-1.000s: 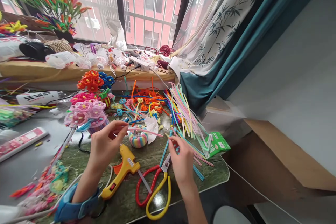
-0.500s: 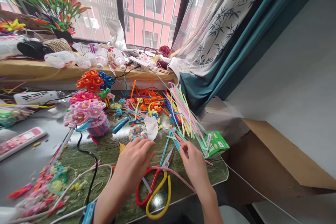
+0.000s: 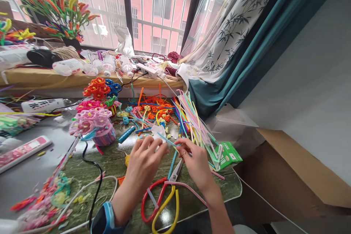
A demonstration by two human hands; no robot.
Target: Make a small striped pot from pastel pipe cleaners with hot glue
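Note:
My right hand pinches a light blue pipe cleaner, which points up and left across a white paper piece. My left hand hovers just left of it, fingers loosely bent and apart, hiding most of a small pastel striped ring. No held thing shows in the left hand, though its fingertips are partly covered. Below and between both hands lie scissors with red and yellow handles, blades parted. A pink pipe cleaner lies across their handles. Another blue pipe cleaner lies by the blades.
A bundle of pastel pipe cleaners rests beside a green packet at right. Pipe-cleaner flowers in a pot, a blue glue stick or lighter-like object and cables lie left. A cardboard box stands beyond the table's right edge.
My right hand has come up and left with a light blue pipe cleaner now showing in its fingers. My left hand has shifted slightly, covering the striped ring more.

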